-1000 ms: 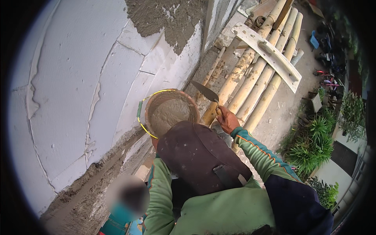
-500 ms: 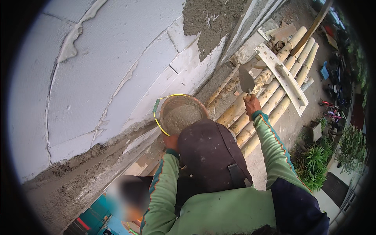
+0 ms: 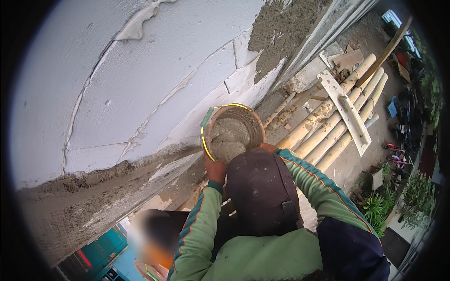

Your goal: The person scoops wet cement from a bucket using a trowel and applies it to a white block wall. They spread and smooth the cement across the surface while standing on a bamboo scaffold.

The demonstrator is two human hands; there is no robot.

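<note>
A round bucket (image 3: 260, 122) of wet grey mortar (image 3: 229, 133) stands close to the wall, with a yellow-and-green rim strip. My left hand (image 3: 215, 169) grips its near left rim, fingers closed there. At the bucket's near right side is my right hand (image 3: 268, 147), mostly hidden behind a dark brown cap (image 3: 262, 192). Its fingers do not show, and the trowel is out of sight. A long pale float (image 3: 344, 108) with a handle lies across bamboo poles to the right.
The white block wall (image 3: 154, 70) rises on the left, with a patch of rough mortar (image 3: 286, 33). Several bamboo poles (image 3: 323, 136) lie on the right. Another person (image 3: 161, 234) is at the lower left. Green plants (image 3: 377, 206) grow at the far right.
My right hand has come from above the poles, where it held a trowel, down to the bucket. The trowel has gone from sight. The mortar's surface is now heaped and hollowed.
</note>
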